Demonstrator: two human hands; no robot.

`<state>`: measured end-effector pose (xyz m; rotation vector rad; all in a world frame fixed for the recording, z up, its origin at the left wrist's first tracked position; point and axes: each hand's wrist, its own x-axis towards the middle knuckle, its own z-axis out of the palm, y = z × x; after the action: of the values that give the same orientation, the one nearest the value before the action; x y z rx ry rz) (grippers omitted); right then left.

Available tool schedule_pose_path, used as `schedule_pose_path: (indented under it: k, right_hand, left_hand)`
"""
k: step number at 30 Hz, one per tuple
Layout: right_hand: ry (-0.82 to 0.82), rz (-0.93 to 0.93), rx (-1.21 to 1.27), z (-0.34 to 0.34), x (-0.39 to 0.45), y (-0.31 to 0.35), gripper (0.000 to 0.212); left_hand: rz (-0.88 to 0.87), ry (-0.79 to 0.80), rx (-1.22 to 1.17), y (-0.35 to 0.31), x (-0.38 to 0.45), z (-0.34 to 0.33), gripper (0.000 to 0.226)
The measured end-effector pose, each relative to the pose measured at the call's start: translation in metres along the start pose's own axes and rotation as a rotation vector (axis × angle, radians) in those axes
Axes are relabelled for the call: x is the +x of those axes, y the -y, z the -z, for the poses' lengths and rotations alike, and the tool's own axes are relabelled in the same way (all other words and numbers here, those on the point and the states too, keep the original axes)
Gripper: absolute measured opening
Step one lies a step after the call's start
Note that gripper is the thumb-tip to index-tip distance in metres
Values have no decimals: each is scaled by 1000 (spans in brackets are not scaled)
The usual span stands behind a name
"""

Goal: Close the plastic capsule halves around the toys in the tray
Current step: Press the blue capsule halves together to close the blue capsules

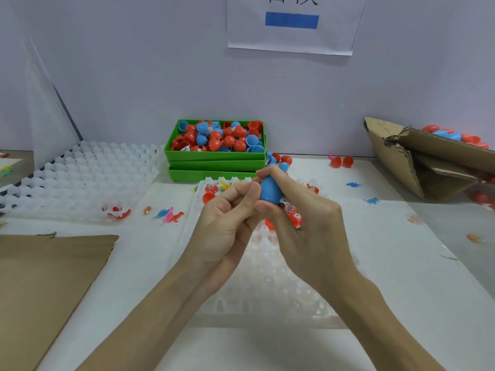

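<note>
A blue capsule (270,190) is held up between both hands, just above the far end of the white cell tray (267,263). The right hand (302,223) is wrapped round it, forefinger arched over the top and thumb pressed against the lower side. The left hand (230,218) is curled beside it, its fingertips set against the capsule's left flank. Whether the two halves are already fully seated cannot be told, since the seam is hidden by the fingers.

The step in hand is judged to be the pressing shut of this capsule. It is best done with the halves kept in line and squeezed straight along their axis, so that the rim is not skewed and no part of the toy is caught in the joint.

Beyond the hands a green bin (214,156) of loose red and blue halves is stacked. Just under the right hand, red halves (296,219) with toys wait in the tray.
</note>
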<state>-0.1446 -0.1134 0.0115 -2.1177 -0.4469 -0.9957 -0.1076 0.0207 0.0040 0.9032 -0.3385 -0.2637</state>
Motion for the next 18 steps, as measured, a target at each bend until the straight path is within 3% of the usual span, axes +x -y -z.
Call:
schedule_pose_path:
  k: [3, 8, 13, 18]
  right_hand:
    - [13, -17, -3, -2, 0, -4, 41]
    - [133, -81, 5, 0, -1, -10, 73]
    - [86, -34, -74, -6, -6, -13, 53]
    - [89, 1, -87, -7, -6, -13, 54]
  left_hand:
    - [68, -12, 0, -2, 2, 1, 32]
    - [242, -19, -119, -13, 5, 10, 27]
    - [242, -9, 53, -14, 6, 13, 37]
    - [159, 27, 255, -12, 4, 14, 40]
